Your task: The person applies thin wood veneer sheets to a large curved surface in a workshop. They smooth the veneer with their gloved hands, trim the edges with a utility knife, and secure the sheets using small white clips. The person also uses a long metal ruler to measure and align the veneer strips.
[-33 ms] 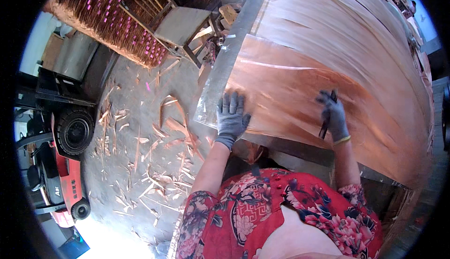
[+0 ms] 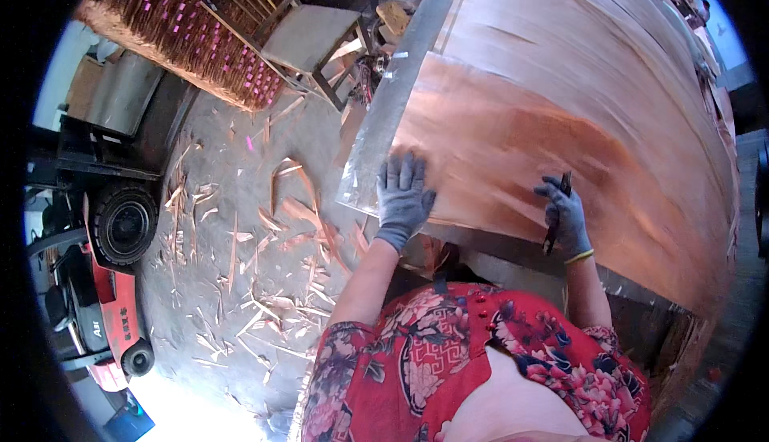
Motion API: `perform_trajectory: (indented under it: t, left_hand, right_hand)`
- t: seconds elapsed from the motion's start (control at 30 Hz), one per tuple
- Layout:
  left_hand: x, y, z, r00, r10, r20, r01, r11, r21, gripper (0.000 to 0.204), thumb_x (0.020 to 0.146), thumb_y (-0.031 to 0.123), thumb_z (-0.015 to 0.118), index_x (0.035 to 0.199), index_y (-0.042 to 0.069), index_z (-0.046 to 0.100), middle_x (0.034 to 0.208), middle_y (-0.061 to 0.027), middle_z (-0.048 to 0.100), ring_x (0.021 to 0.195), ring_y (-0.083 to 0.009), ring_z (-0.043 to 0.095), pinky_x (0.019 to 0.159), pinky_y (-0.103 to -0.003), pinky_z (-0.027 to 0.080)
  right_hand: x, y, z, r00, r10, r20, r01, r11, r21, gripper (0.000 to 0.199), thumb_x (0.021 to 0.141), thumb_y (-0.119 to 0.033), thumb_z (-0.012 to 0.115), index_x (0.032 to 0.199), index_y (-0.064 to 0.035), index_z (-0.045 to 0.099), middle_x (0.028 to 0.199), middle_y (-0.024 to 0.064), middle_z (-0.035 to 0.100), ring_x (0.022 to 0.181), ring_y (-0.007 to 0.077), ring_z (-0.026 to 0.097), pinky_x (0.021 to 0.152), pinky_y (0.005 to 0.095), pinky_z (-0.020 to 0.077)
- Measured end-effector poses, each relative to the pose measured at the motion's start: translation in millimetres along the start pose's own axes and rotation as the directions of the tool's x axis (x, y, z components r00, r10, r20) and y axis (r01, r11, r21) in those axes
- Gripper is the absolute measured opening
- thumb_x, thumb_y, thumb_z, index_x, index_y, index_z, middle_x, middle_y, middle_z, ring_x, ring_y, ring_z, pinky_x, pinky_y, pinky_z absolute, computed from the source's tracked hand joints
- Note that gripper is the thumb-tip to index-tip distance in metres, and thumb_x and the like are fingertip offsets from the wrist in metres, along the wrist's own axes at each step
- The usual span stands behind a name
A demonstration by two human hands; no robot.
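A thin reddish-brown wood veneer sheet (image 2: pixel 473 138) lies over paler veneer (image 2: pixel 529 26) on a wide work table. My left hand (image 2: pixel 404 202), in a grey glove, rests flat on the sheet's near-left corner with fingers spread. Farther right, my gloved right hand (image 2: pixel 570 222) is closed around a slim black tool (image 2: pixel 550 238), whose kind I cannot make out. This hand is just over the sheet's near part; whether it touches the sheet I cannot tell.
The table's grey edge (image 2: pixel 375 146) runs along the left. Wood scraps (image 2: pixel 272 306) litter the floor. A wooden chair (image 2: pixel 308 38) stands beyond the table edge, near a big brown stack with pink marks (image 2: pixel 184 34). A red forklift (image 2: pixel 120 306) is at far left.
My right hand has moved slightly nearer to me with the black tool. A pale streak across the veneer sheet no longer shows. My left hand stays flat on the corner.
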State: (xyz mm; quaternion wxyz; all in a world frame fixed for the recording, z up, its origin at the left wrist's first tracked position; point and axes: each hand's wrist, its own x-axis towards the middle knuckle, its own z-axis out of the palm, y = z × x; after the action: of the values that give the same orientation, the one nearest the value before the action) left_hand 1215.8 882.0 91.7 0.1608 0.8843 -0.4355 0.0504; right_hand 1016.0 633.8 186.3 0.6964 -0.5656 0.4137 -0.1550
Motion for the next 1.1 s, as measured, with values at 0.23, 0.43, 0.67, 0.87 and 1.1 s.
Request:
perform_trajectory:
  t: [0.23,0.43,0.67,0.87,1.1]
  left_hand:
    - [-15.2,-69.3,-30.3,0.906,-0.413,0.091,0.288,0.444,-0.848,0.068,0.085,0.009,0.053,0.137,-0.006,0.013,0.139,-0.0288,0.024,0.122,-0.0357,0.039,0.099,-0.037,0.034]
    - [-22.4,-134.7,-38.7,0.964,-0.259,-0.065,0.149,0.722,-0.676,0.042,0.087,0.010,0.049,0.126,-0.002,0.040,0.113,-0.0090,0.060,0.132,-0.0280,0.025,0.104,-0.034,0.023]
    - [3.5,-98.4,-50.6,0.998,-0.058,0.028,0.064,0.840,-0.538,0.070,0.083,0.021,0.054,0.137,-0.006,0.018,0.122,-0.0167,0.052,0.132,-0.0382,0.021,0.100,-0.044,0.026]
    - [36.0,-93.6,-40.3,0.946,0.301,-0.123,-0.322,0.917,-0.235,0.081,0.069,0.022,0.067,0.139,0.007,0.028,0.134,-0.0297,0.032,0.128,-0.0380,0.029,0.097,-0.045,0.032]
    - [59.1,-100.0,-31.7,0.782,0.616,-0.093,-0.622,0.781,-0.059,0.050,0.066,0.031,0.067,0.114,0.021,0.057,0.101,-0.0062,0.054,0.123,-0.0388,0.036,0.097,-0.049,0.034]
  right_hand:
    - [-95.3,50.4,33.8,0.962,0.198,-0.187,-0.219,0.971,-0.101,0.031,0.087,-0.019,0.057,0.114,-0.0057,0.051,0.088,0.0052,0.065,0.040,0.0018,0.037,0.036,0.0169,0.0274]
    - [-128.4,62.2,76.4,0.926,0.326,-0.189,-0.295,0.939,0.174,0.029,0.088,-0.021,0.055,0.113,-0.0071,0.053,0.091,0.0070,0.065,0.042,0.0013,0.035,0.037,0.0166,0.0270]
    - [-135.3,68.3,99.2,0.917,0.333,-0.218,-0.281,0.930,0.237,0.033,0.087,-0.024,0.056,0.115,-0.0066,0.050,0.092,0.0076,0.063,0.041,0.0008,0.032,0.038,0.0161,0.0264]
    - [-137.0,79.3,91.7,0.929,0.268,-0.256,-0.225,0.957,0.184,0.031,0.086,-0.023,0.057,0.111,-0.0056,0.053,0.086,0.0064,0.065,0.040,0.0018,0.034,0.038,0.0173,0.0282]
    - [-138.3,94.8,79.7,0.931,0.248,-0.266,-0.230,0.968,0.097,0.032,0.086,-0.023,0.056,0.112,-0.0043,0.054,0.085,0.0040,0.064,0.044,0.0018,0.039,0.040,0.0174,0.0312]
